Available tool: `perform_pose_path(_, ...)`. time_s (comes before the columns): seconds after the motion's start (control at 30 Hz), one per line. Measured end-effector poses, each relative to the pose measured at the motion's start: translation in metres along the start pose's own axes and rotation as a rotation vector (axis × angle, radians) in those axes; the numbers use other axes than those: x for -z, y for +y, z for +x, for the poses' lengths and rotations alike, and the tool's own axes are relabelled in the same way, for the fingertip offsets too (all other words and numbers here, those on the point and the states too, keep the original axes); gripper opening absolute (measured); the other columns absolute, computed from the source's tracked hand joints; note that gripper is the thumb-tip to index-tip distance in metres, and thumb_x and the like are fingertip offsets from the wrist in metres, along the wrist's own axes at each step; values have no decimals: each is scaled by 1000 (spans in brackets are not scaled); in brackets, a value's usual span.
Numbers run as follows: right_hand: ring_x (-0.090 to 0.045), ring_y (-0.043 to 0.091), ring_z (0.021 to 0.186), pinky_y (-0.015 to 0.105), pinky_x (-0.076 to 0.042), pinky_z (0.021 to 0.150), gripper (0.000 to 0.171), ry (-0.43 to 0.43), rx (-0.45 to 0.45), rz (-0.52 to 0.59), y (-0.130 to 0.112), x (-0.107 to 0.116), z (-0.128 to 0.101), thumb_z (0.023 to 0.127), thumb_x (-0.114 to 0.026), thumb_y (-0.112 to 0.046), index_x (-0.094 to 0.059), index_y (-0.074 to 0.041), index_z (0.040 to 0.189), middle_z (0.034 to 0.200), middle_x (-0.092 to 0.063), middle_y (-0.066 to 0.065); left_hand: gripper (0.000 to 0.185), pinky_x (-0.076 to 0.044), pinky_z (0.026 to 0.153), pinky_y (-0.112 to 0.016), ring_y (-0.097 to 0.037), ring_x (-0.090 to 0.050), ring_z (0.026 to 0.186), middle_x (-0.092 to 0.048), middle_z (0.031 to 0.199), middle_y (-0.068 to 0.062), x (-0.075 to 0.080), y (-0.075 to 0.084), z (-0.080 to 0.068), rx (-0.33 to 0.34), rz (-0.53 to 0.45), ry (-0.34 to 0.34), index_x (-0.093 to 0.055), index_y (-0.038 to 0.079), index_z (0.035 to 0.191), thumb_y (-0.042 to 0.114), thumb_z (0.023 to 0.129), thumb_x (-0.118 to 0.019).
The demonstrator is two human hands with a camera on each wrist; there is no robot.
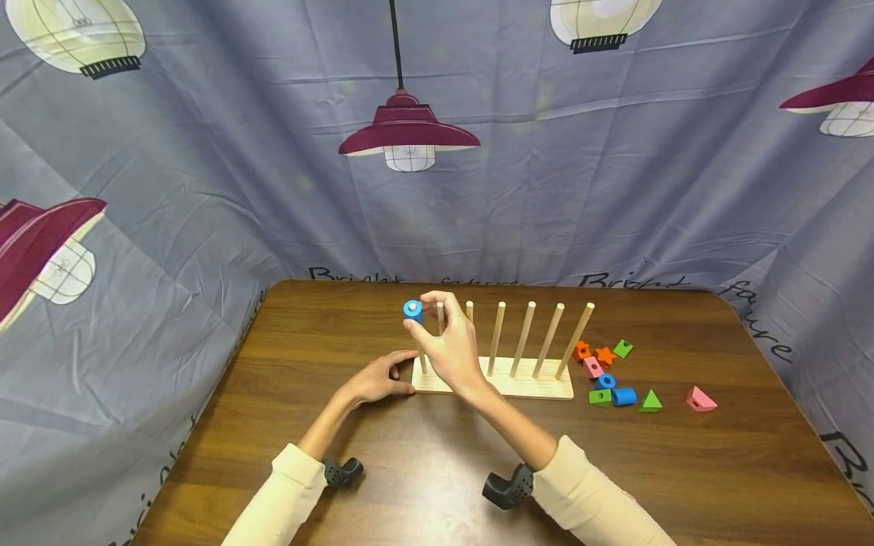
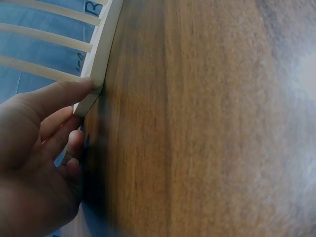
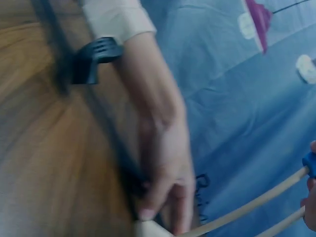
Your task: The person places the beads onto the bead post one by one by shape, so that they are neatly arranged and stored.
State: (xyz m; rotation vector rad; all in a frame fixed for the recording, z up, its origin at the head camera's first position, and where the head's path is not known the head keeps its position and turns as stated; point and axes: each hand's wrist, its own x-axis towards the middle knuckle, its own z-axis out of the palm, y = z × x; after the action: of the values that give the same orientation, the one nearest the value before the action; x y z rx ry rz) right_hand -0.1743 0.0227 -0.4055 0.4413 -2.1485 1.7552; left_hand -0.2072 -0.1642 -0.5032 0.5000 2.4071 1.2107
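**Blue piece [image 1: 413, 316] just over the tip of the leftmost peg [image 1: 422, 359]**

The right hand [image 1: 448, 345] pinches the piece between thumb and fingers, closed only to its width; the right wrist view cuts it off at the edge, so how firmly is hard to say. The peg's end shows through the hole. Low down, the left hand [image 1: 374, 379] grips the near end of the wooden base [image 1: 522, 389], apparently steadying it. Threading seems the step in hand; the next move likely calls for guiding the piece straight down, then releasing. Beyond the far end lie loose shapes, among them a blue cylinder [image 1: 624, 396].
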Motion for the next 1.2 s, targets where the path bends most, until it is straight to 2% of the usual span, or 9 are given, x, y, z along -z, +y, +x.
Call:
perform_pose_path(0.13, -60, 35, 112, 55, -41, 99, 34, 6, -48, 35, 18, -7, -11, 89, -76, -13, -58, -2, 115, 115, -66, 12, 70, -38, 65, -30, -19, -44, 80, -52, 98, -7, 0, 0, 0, 8, 3, -3, -47, 5, 148, 14, 86, -79)
perform_pose_path(0.23, -61, 33, 110, 56, -42, 97, 30, 5, -114, 42, 34, -10, -20, 87, -77, -10, -61, -3, 112, 111, -67, 10, 71, -39, 66, -31, -20, -44, 82, -55, 110, -9, 0, 0, -1, -3, 2, -3, -46, 4, 148, 14, 85, -79)
perform_pose_path(0.37, -62, 34, 108, 56, -45, 93, 29, -16, -193, 13, 60, -16, -33, 85, -78, -7, -63, -5, 110, 108, -69, 11, 71, -40, 70, -33, -21, -44, 87, -51, 132, -14, 1, 0, -2, -34, 6, 2, -46, 1, 147, 12, 85, -79)
perform_pose_path(0.5, -62, 37, 109, 55, -46, 94, 30, -73, -237, -63, 86, -21, -44, 86, -77, -7, -61, -3, 110, 109, -68, 14, 70, -39, 72, -32, -21, -44, 87, -50, 134, -16, 2, -2, -4, -41, 10, 6, -47, -1, 146, 10, 85, -78)
perform_pose_path(0.63, -62, 39, 108, 57, -45, 95, 30, -93, -237, -136, 103, -23, -50, 86, -77, -5, -60, -1, 110, 109, -68, 16, 69, -38, 71, -33, -21, -43, 88, -49, 133, -14, 1, -2, -3, -28, 3, -10, -47, 2, 147, 13, 86, -77)
perform_pose_path(0.73, -64, 39, 107, 56, -45, 95, 31, -83, -223, -173, 107, -23, -50, 84, -79, -5, -61, -2, 109, 108, -69, 15, 69, -38, 71, -33, -21, -43, 88, -49, 134, -13, 1, -1, -2, -22, -5, -10, -47, 4, 148, 13, 87, -77)
perform_pose_path(1.0, -64, 32, 100, 47, -47, 87, 28, -69, -259, -262, 103, -23, -47, 81, -81, -6, -66, -6, 103, 101, -71, 10, 68, -37, 68, -30, -19, -42, 84, -49, 132, -13, 1, 1, -2, -19, -20, 2, -48, 3, 147, 10, 86, -77)
perform_pose_path(1.1, -63, 35, 104, 50, -47, 89, 34, -106, -245, -269, 101, -20, -50, 81, -81, -6, -63, -3, 110, 107, -69, 14, 68, -37, 68, -30, -19, -42, 83, -50, 132, -14, 0, -2, -1, -32, -21, 6, -48, 2, 146, 9, 85, -78)
perform_pose_path(1.2, -60, 40, 111, 54, -47, 92, 49, -176, -249, -281, 96, -10, -56, 82, -80, -8, -57, 1, 125, 118, -65, 21, 68, -37, 68, -30, -18, -42, 83, -50, 132, -15, -1, -4, -1, -45, -17, 6, -48, 1, 146, 8, 85, -78)
